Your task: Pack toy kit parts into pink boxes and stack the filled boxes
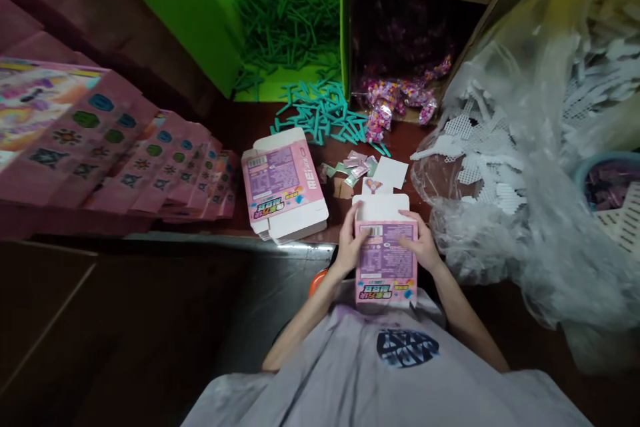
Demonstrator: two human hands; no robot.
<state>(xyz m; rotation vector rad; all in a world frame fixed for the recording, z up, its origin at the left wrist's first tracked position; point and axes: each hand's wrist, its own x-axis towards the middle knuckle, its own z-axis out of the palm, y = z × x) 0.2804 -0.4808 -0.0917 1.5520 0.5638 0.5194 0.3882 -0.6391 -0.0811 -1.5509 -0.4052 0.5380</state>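
Note:
A pink and purple printed carton (pixel 386 263) is held upright against my body, its white top flap raised at the far end. My left hand (pixel 351 240) grips its left edge, thumb on the printed face. On the opposite edge my right hand (pixel 421 240) is closed the same way. Just beyond the carton lie white cards (pixel 393 172), one bearing a small winged pattern, and a scatter of small pink and green packets (pixel 355 165). To the left rests a stack of flattened cartons (pixel 284 180) with the same print.
Turquoise sticks (pixel 325 110) spill from a bright green box (pixel 220 27). Bags of colourful beads (pixel 387 103) lie beside it in a cardboard box. Clear plastic bags of white perforated pieces (pixel 480 147) and a blue basket (pixel 583 177) occupy the right. Pink printed boxes (pixel 120 140) line the left.

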